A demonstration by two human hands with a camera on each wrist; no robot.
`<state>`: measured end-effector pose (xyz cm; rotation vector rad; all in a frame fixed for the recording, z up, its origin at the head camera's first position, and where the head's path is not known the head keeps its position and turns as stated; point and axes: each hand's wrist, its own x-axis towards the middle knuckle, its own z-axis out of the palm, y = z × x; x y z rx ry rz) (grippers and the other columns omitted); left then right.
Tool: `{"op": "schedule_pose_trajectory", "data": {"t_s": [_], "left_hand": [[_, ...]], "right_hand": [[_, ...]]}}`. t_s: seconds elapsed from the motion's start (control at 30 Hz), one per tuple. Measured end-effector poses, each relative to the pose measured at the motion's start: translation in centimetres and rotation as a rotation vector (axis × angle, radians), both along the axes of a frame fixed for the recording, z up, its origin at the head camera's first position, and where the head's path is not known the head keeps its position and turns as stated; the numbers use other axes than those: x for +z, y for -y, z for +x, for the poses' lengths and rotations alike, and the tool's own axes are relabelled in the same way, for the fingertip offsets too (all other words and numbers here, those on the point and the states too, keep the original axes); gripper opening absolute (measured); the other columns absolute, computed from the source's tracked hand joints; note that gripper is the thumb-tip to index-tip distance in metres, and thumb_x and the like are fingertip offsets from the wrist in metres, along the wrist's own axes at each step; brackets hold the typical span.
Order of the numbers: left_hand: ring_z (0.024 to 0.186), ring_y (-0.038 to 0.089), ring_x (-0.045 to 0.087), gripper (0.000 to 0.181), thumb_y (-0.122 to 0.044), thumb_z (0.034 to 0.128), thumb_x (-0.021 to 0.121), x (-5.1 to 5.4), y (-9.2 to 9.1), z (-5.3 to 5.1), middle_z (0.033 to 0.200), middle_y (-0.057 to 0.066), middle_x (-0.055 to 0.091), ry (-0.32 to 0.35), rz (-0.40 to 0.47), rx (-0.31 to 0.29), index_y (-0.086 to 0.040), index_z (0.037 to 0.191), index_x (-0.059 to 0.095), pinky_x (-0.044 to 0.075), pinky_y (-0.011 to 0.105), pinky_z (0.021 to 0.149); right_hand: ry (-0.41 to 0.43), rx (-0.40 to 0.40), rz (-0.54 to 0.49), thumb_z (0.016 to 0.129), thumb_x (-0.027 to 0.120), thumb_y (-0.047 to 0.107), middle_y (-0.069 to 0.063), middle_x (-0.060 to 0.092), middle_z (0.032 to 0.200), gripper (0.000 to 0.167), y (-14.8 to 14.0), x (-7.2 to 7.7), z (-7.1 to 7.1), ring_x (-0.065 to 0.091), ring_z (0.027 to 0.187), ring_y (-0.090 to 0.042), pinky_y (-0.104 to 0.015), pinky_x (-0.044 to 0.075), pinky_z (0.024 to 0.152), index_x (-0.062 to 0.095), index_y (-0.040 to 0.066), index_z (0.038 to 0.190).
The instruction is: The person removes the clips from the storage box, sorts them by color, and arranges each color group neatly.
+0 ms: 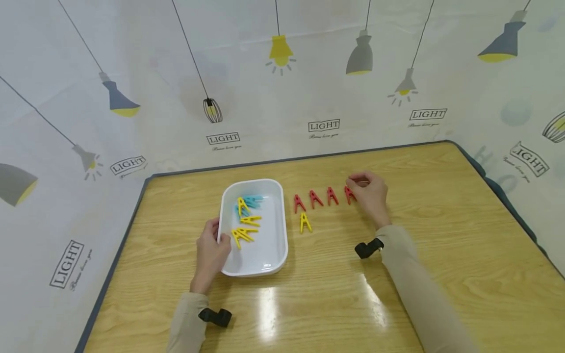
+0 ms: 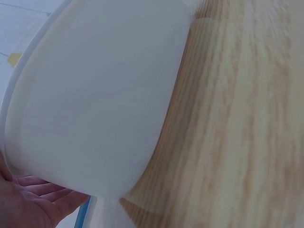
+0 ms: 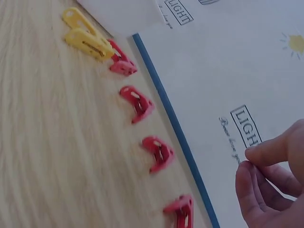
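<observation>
My left hand (image 1: 213,250) grips the left side of a white tray (image 1: 282,245), thumb over the rim. Yellow clothespins (image 1: 250,220) and teal clothespins (image 1: 253,201) lie inside it, towards its left and far part. Right of the tray, several red clothespins (image 1: 332,195) stand apart in a row on the table, with one yellow clothespin (image 1: 305,223) in front of the leftmost. My right hand (image 1: 370,195) is at the row's right end, partly covering the last red clothespin (image 3: 183,212). In the right wrist view its thumb and fingertips come together, apart from that clothespin, with nothing visible between them.
The wooden table (image 1: 326,294) has a dark blue edge, and a white cloth (image 1: 309,88) printed with lamps rises behind it and at both sides. A black wrist camera (image 1: 369,248) is on the right wrist, and another black camera (image 1: 215,317) on the left.
</observation>
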<state>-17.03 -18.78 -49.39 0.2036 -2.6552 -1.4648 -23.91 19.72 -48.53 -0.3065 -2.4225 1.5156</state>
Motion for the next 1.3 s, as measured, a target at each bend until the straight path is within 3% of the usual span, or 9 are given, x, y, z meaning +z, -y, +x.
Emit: {"op": "schedule_pose_trajectory", "data": {"t_s": [0.1, 0.43, 0.83, 1.07, 1.3], "left_hand": [[0.127, 0.040, 0.060, 0.047, 0.001, 0.0916, 0.048, 0.0, 0.0, 0.0, 0.135, 0.031, 0.059, 0.001, 0.004, 0.002, 0.008, 0.138, 0.049, 0.050, 0.050, 0.107], [0.124, 0.041, 0.062, 0.047, 0.001, 0.0894, 0.049, -0.1, 0.0, 0.0, 0.132, 0.033, 0.061, -0.035, 0.000, 0.006, 0.011, 0.135, 0.050, 0.052, 0.051, 0.105], [0.122, 0.040, 0.063, 0.046, 0.002, 0.0884, 0.050, 0.0, -0.2, 0.0, 0.130, 0.032, 0.063, -0.059, -0.003, 0.008, 0.011, 0.133, 0.051, 0.052, 0.051, 0.104], [0.121, 0.041, 0.063, 0.045, 0.003, 0.0879, 0.049, -0.2, -0.2, 0.0, 0.129, 0.033, 0.063, -0.071, -0.004, 0.003, 0.011, 0.132, 0.052, 0.052, 0.052, 0.104], [0.123, 0.039, 0.063, 0.045, 0.002, 0.0888, 0.051, -0.4, 0.0, -0.1, 0.131, 0.031, 0.063, -0.068, -0.001, 0.013, 0.010, 0.133, 0.052, 0.053, 0.049, 0.105]], "right_hand": [[-0.004, 0.015, -0.014, 0.094, 0.069, 0.017, -0.018, 0.073, 0.108, 0.021, 1.6, 0.5, -0.7, 0.071, 0.097, -0.030, -0.015, 0.050, 0.069, 0.072, 0.002, 0.108], [-0.010, 0.120, -0.057, 0.093, 0.071, 0.015, -0.019, 0.073, 0.108, 0.021, 6.0, 1.5, -1.6, 0.071, 0.100, -0.032, -0.042, 0.060, 0.083, 0.072, 0.001, 0.108], [0.000, 0.157, -0.101, 0.092, 0.071, 0.013, -0.017, 0.073, 0.107, 0.018, 10.1, 2.3, -2.7, 0.070, 0.096, -0.029, -0.032, 0.059, 0.079, 0.072, 0.002, 0.107], [-0.005, 0.207, -0.127, 0.092, 0.070, 0.012, -0.017, 0.074, 0.105, 0.018, 12.7, 3.0, -2.7, 0.071, 0.096, -0.029, -0.038, 0.060, 0.084, 0.072, 0.001, 0.106], [-0.021, 0.254, -0.109, 0.093, 0.070, 0.011, -0.016, 0.073, 0.102, 0.015, 15.4, 3.6, -2.6, 0.070, 0.093, -0.028, -0.036, 0.060, 0.084, 0.071, 0.002, 0.104]]}}
